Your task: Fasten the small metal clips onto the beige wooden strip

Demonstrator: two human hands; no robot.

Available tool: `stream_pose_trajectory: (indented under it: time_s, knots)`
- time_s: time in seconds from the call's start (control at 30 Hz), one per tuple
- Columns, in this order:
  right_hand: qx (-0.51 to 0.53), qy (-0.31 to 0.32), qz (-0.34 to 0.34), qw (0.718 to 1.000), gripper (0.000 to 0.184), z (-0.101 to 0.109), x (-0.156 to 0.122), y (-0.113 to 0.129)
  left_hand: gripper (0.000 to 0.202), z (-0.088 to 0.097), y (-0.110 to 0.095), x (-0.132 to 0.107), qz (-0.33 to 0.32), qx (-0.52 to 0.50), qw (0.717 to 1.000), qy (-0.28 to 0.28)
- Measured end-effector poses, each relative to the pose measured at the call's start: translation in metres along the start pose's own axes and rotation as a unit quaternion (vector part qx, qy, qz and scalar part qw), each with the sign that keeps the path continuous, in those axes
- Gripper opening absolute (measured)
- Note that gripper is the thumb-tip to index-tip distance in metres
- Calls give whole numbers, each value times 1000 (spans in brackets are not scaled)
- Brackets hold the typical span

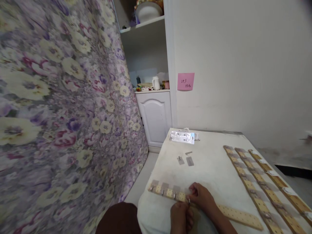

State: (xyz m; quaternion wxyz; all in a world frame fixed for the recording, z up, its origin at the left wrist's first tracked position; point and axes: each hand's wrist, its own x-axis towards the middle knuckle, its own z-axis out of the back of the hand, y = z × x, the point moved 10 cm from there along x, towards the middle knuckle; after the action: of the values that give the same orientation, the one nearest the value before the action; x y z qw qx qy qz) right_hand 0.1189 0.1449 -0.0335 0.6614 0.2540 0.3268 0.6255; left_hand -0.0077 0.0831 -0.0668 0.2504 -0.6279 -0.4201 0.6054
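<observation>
A pale wooden strip with rows of holes (240, 215) lies across the near part of the table. Metal hooks on clear square plates, one of them a clear hook (175, 195), sit along its left half. My right hand (201, 196) is closed, its fingertips pinching a further clear hook (189, 201) at the strip. Just in front of it, my left hand (180, 216) is closed with its fingers curled against the strip's near edge; what they hold is hidden. Loose clear hook plates (190, 161) lie on the table beyond the hands.
More wooden strips with hooks (251, 187) lie along the table's right side. A clear package of hooks (181, 137) rests at the far end of the white-covered table (209, 146). A floral curtain (73, 130) hangs on the left, beside a white cabinet (156, 117).
</observation>
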Motion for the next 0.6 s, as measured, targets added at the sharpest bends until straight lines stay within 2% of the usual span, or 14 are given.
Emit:
stream_pose_trajectory:
  time_s: [0.13, 0.3, 0.53, 0.6]
  knots:
    - [0, 8, -2, 1000, 17, -2, 5, -1, 38, 0, 5, 6, 2, 38, 999, 0]
    - [8, 23, -4, 1000, 19, -5, 10, -4, 37, 3, 17, 19, 8, 72, 997, 1]
    - [7, 14, 17, 1000, 20, -5, 9, -1, 18, -2, 9, 15, -15, 38, 997, 63]
    - [16, 10, 29, 999, 22, -3, 7, 2, 16, -1, 8, 13, -18, 28, 997, 63]
